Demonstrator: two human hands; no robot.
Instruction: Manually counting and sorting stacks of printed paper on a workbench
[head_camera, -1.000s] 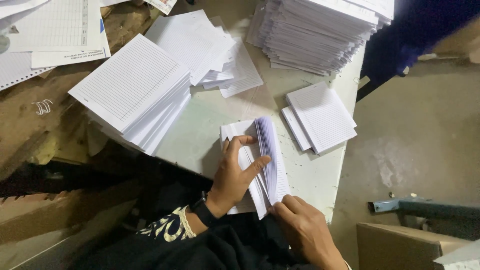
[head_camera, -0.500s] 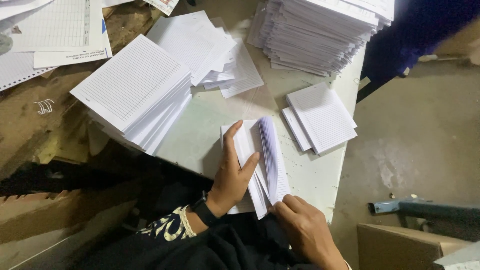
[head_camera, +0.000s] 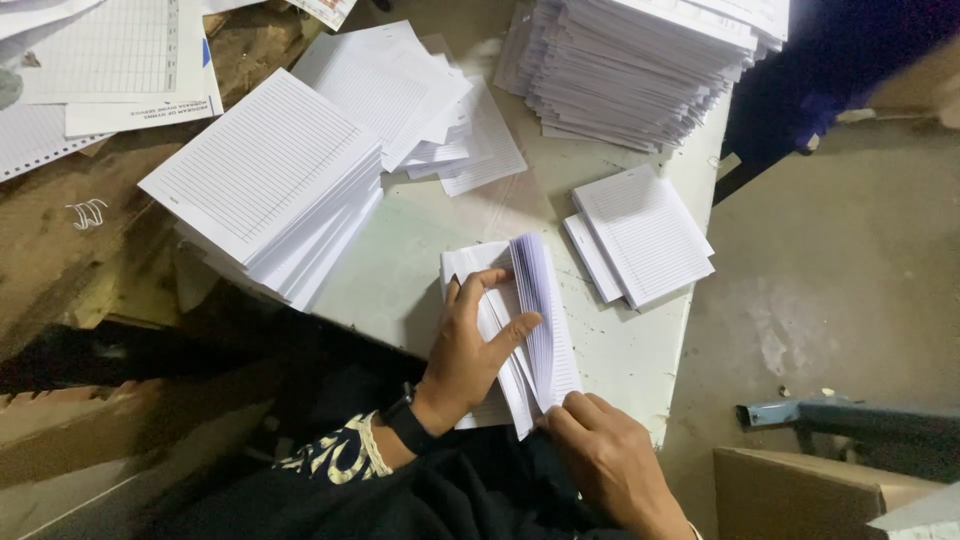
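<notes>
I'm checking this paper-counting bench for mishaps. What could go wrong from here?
The fanned bundle of lined sheets sits near the table's front edge; if the right hand loses its corner, sheets might spill to the floor. The left hand thumb riffling edges could crease pages. The small lined stack close beside it could get knocked.

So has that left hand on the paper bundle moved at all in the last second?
Barely. The left hand has only shifted its fingers on the fanned bundle; it sits equally far from the small ruled stack beside it.
</notes>
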